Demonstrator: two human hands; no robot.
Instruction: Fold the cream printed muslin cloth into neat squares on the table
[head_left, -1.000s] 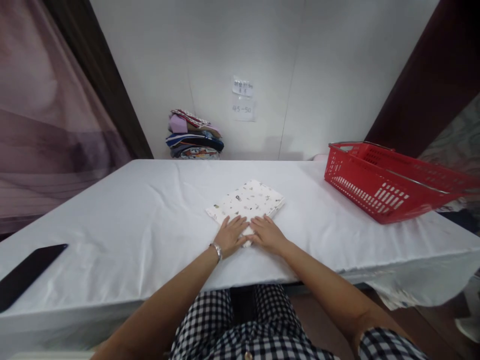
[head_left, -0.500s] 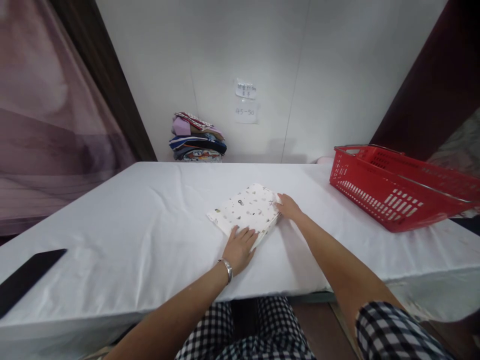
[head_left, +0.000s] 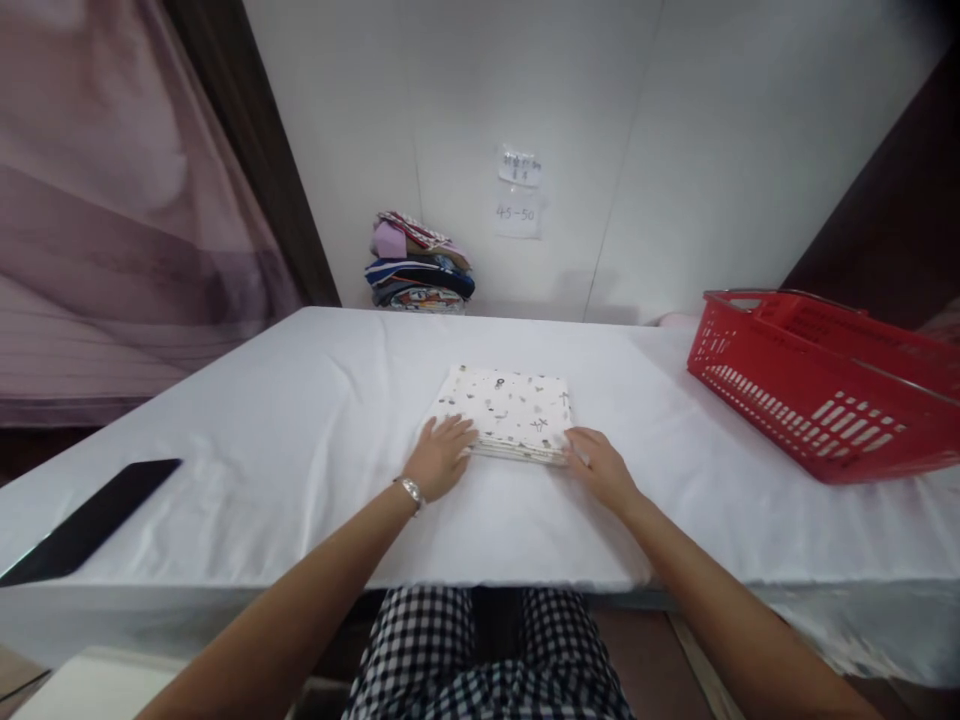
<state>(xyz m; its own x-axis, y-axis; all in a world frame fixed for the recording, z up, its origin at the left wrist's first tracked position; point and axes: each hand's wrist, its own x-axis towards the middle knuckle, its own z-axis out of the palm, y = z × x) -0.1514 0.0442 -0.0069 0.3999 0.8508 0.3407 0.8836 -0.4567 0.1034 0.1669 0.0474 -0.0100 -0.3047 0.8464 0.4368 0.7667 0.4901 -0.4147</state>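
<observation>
Cotton-like fabric: we see a folded cloth (head_left: pixel 511 412), cream-white with small dark printed motifs, squared into a flat, several-layered packet.
Where it lies: near the middle of the table (head_left: pixel 262 440), square to the near edge, well apart from the basket and the phone.
Left hand (head_left: pixel 439 455): ours, flat and open, fingers spread a little, tips touching the packet's near left corner; it grips nothing.
Right hand (head_left: pixel 600 465): ours, also open and relaxed, fingertips against the near right corner; nothing is held.
How it handles: we judge it light, soft and limp, not fragile; lifted by one corner it would likely sag and unfold, and it may slide easily on the smooth sheet.
Where to take hold: we would pinch through all the layers along the near edge, or slip both palms under opposite sides to keep the fold.
Edges: stacked layers show along the near side, crisp and even.
Table cover: white sheet, smooth with faint creases, draping over the front.
Basket (head_left: pixel 825 400): red rigid plastic with slotted walls and a metal handle lying down, at the right.
Phone (head_left: pixel 94 520): dark glossy slab, flat by the left edge.
Pile at the back (head_left: pixel 418 275): folded cloths of mixed colours stacked against the wall.
Notes (head_left: pixel 519 190): two small paper slips on the white wall.
Wrist: a silvery bracelet (head_left: pixel 412 490) on our left arm.
</observation>
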